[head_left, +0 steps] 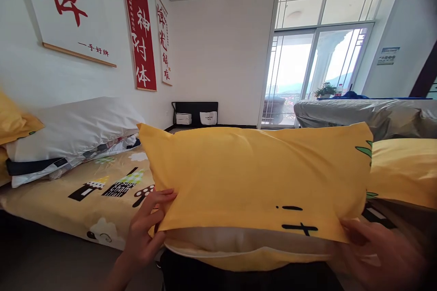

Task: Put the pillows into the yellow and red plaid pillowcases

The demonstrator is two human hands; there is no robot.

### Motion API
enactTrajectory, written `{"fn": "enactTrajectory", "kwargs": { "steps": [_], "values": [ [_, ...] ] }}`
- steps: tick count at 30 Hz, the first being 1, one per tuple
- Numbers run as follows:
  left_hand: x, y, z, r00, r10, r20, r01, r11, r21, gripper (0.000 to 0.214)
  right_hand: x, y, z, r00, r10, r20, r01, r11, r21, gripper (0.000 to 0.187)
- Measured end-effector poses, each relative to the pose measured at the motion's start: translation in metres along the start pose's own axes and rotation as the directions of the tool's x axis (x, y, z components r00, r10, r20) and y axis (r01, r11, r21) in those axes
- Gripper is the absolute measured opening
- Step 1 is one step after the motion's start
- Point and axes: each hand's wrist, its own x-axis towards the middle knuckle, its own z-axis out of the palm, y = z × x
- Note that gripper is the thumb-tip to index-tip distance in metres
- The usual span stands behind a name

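A yellow pillowcase with black lettering near its hem spreads out in front of me. Its long open edge faces me and gapes, and a white pillow shows inside. At the left end of that opening, my left hand pinches the pillowcase between fingers and thumb. The right corner of the opening is gripped by my right hand, which is partly blurred and in shadow. Green leaf prints show along the pillowcase's right side.
A bed with a cartoon-print sheet lies behind and left, bearing a white pillow. Another yellow pillow lies at right. Beyond it stands a bulky piece under a grey cover. A black cabinet is by the far wall.
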Motion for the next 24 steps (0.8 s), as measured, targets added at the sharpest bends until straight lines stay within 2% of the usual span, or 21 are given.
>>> {"fn": "enactTrajectory", "kwargs": {
  "steps": [2,4,6,8,10,13,17,19,22,24],
  "values": [
    [-0.002,0.001,0.002,0.999,-0.033,0.021,0.034,0.999,-0.034,0.016,0.010,-0.028,-0.003,0.981,-0.189,-0.041,0.192,0.978,0.079,0.014],
    [-0.004,0.002,0.005,0.997,-0.067,0.043,0.070,0.996,-0.063,0.019,0.019,-0.061,-0.007,0.938,-0.346,-0.003,0.341,0.925,0.169,0.021],
    [-0.005,0.003,0.010,0.994,-0.083,0.070,0.088,0.993,-0.076,0.029,0.025,-0.098,-0.007,0.860,-0.504,0.081,0.455,0.828,0.329,0.026],
    [-0.003,0.006,0.015,0.990,-0.090,0.107,0.098,0.993,-0.073,0.037,0.027,-0.132,0.000,0.764,-0.611,0.207,0.456,0.739,0.496,0.028],
    [0.001,0.008,0.018,0.984,-0.108,0.142,0.119,0.990,-0.071,0.039,0.028,-0.161,0.012,0.699,-0.646,0.306,0.371,0.694,0.617,0.037],
    [0.009,0.009,0.018,0.961,-0.172,0.216,0.197,0.975,-0.099,0.038,0.033,-0.191,0.030,0.673,-0.606,0.424,0.147,0.672,0.726,0.041],
    [0.016,0.002,0.013,0.926,-0.236,0.293,0.299,0.935,-0.190,0.034,0.050,-0.216,0.039,0.599,-0.530,0.600,-0.184,0.638,0.748,0.038],
    [0.018,-0.001,0.011,0.922,-0.248,0.298,0.322,0.918,-0.231,0.036,0.056,-0.225,0.039,0.577,-0.493,0.651,-0.275,0.634,0.723,0.038],
    [0.018,-0.003,0.011,0.913,-0.267,0.308,0.355,0.893,-0.277,0.038,0.057,-0.236,0.042,0.548,-0.429,0.718,-0.364,0.650,0.667,0.025],
    [0.016,-0.003,0.013,0.901,-0.290,0.322,0.388,0.871,-0.303,0.038,0.054,-0.241,0.047,0.563,-0.376,0.736,-0.397,0.659,0.639,0.020]
  ]
}}
